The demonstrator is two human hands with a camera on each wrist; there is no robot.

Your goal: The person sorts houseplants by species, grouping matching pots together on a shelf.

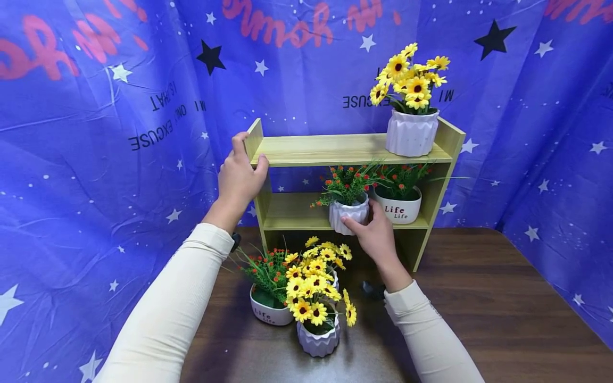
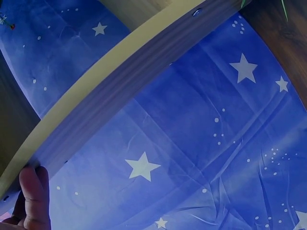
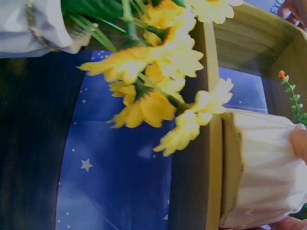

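Pinching the ribbed white pot (image 1: 348, 209) with the right grip (image 1: 377, 234), at the front edge of the middle shelf (image 1: 296, 210); clasping the rack (image 1: 316, 149) with the left grip (image 1: 239, 178). Might topple if released before seated, or jostle the lettered planter (image 1: 407, 211) if shifted right. Hard to judge base contact.

From here I see one pot (image 1: 412, 133) on the shelf's top (image 1: 316, 148), a second pot (image 1: 407, 210) underneath, a third pot (image 1: 341, 217) left of it, front pots (image 1: 318, 341) on the table (image 1: 498, 298).
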